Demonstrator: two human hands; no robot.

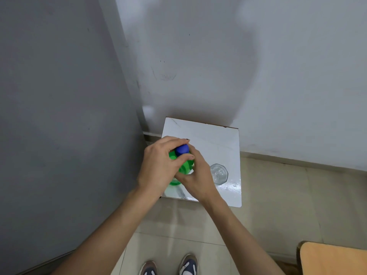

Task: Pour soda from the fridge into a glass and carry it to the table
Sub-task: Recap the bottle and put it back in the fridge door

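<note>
A green soda bottle (185,167) with a blue cap (182,149) stands upright on the left part of a small white table (206,133). My left hand (158,163) is closed over the top, its fingers wrapped around the cap. My right hand (195,180) grips the bottle's shoulder just below the cap. The bottle's lower part is mostly hidden behind both hands. A clear faceted glass (219,174) stands upright on the table, just to the right of my right hand; I cannot tell whether it holds any liquid.
The grey fridge (59,116) fills the left side, its door closed, close beside the small table. A white wall rises behind. The corner of an orange-topped table (335,259) shows at the bottom right. My shoes (168,267) stand on the tiled floor.
</note>
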